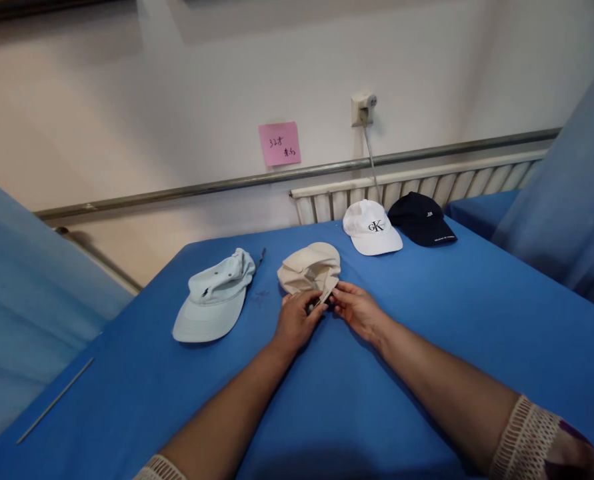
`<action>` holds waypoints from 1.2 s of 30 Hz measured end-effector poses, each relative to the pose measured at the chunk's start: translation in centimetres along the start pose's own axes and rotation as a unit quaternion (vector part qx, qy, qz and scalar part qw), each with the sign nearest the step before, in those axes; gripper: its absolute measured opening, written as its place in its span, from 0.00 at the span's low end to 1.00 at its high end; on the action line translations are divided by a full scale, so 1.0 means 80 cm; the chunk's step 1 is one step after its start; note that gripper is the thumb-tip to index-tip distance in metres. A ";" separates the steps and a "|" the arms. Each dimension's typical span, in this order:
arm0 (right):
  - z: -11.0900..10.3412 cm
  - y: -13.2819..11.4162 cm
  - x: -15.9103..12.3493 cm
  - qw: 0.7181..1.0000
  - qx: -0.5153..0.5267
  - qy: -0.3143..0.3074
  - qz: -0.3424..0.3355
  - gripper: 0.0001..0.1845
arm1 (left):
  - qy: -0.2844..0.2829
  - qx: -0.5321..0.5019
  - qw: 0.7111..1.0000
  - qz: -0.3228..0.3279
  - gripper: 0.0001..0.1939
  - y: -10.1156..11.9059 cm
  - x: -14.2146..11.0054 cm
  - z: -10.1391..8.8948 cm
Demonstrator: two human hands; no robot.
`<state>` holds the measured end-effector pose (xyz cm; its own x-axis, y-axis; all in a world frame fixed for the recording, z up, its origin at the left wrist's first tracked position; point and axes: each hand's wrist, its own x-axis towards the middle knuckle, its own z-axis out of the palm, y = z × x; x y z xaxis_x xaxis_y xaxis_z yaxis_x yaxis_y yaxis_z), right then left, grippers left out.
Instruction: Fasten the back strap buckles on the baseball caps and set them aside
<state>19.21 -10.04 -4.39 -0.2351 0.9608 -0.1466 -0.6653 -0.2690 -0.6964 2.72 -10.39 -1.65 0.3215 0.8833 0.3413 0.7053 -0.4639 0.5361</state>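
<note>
A beige cap [309, 263] lies in the middle of the blue table, its near edge turned toward me. My left hand [299, 320] is closed on that edge, thumb and fingers pinching it near a small dark part. From the right, my right hand [357, 308] pinches the same edge between thumb and fingertips. The far side of the cap rests on the cloth. To the left sits a light blue cap [217, 297] with a small dark logo, its brim pointing toward me.
A white cap [371, 228] and a black cap [421, 219] stand side by side at the table's back right. A thin stick [55, 400] lies at the left edge. Behind run a metal rail [201, 187] and a radiator [457, 185]. Blue curtains [27, 300] hang on both sides.
</note>
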 end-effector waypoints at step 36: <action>0.007 0.003 -0.009 0.999 0.007 -0.032 0.036 0.14 | 0.053 -0.115 0.991 -0.044 0.13 0.005 -0.009 0.007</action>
<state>18.80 -10.87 -4.04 -0.3269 0.9330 -0.1507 -0.6552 -0.3387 -0.6752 3.12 -11.17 -2.09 0.1894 0.9144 0.3578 0.5610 -0.3998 0.7249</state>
